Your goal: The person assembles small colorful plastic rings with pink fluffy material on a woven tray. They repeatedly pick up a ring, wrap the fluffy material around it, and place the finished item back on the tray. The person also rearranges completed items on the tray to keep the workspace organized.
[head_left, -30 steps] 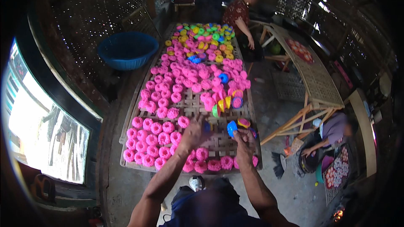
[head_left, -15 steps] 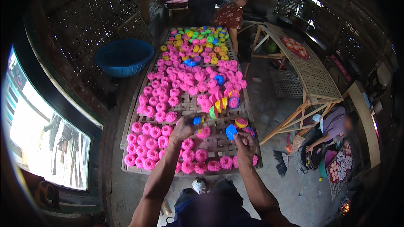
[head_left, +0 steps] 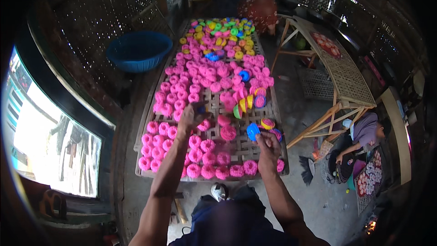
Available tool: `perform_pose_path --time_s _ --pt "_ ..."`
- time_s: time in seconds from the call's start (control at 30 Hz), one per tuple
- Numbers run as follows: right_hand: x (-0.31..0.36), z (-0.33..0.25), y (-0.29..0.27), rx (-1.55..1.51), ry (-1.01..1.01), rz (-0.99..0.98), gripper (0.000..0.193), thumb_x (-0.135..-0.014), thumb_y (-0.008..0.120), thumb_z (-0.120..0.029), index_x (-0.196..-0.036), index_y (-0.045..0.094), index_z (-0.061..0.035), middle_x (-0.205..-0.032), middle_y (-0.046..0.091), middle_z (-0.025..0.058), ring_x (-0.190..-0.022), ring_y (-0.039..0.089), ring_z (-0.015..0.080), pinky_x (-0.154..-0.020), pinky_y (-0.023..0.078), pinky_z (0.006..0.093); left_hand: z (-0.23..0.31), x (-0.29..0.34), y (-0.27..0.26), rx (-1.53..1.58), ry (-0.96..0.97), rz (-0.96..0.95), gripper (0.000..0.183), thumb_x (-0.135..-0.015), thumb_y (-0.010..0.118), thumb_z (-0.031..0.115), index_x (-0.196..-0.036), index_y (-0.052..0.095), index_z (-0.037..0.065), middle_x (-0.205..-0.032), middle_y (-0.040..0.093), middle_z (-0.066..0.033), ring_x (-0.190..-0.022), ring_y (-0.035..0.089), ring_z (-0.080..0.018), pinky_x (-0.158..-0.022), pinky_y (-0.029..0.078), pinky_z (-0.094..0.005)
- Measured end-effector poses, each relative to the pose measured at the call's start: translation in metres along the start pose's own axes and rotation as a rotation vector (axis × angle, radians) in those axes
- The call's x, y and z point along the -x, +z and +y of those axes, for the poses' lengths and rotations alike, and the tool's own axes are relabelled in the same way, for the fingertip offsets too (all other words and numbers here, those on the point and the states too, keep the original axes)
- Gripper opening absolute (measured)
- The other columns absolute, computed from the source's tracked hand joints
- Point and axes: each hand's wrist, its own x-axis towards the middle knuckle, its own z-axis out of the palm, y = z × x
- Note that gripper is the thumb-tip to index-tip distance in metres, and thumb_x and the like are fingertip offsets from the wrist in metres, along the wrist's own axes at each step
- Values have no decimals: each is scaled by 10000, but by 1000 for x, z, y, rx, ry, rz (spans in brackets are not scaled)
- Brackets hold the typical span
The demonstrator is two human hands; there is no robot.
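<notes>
Pink, crinkled ring-shaped cakes (head_left: 193,170) lie in rows on a long woven bamboo rack (head_left: 237,147) in front of me. My right hand (head_left: 269,147) pinches a bright blue cup-shaped mould (head_left: 253,131) above the rack's right side. My left hand (head_left: 187,119), smeared by motion, is closed over the rack's middle, with a bit of a dark blue mould (head_left: 201,109) showing at its fingers. Between the hands lies a darker pink cake (head_left: 228,132). Just beyond my right hand is a yellow mould (head_left: 267,123) with pink filling. A slanting row of yellow moulds (head_left: 243,105) lies farther off.
Many coloured moulds (head_left: 223,29) cover the rack's far end, where a person in red (head_left: 259,11) stands. A blue basin (head_left: 139,52) is at the left. To the right stands a bamboo-topped trestle table (head_left: 339,70); a person in purple (head_left: 365,130) sits low beyond it.
My left hand has drawn back leftward and away from me, exposing pink cakes between the hands. My right hand still holds the blue mould. The person in red has straightened up from the rack.
</notes>
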Motion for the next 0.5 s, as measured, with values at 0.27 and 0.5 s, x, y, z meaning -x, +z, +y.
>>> perform_pose_path --time_s 0.27,0.5 --pt "23 -2 37 -70 -113 -238 168 -967 715 -87 -1104 685 5 -1020 685 46 -978 641 112 -883 537 278 107 70 57 744 -301 41 646 -1019 643 414 -1494 480 8 -1344 615 -159 -1257 553 -235 -1054 448 -368" --pt "34 -14 42 396 -216 -546 214 -909 716 -30 -1116 709 23 -1106 680 120 -1027 690 211 -866 566 302 100 99 56 897 -389 47 452 -944 768 323 -1248 657 7 -1098 683 -78 -896 650 -129 -690 551 -283"
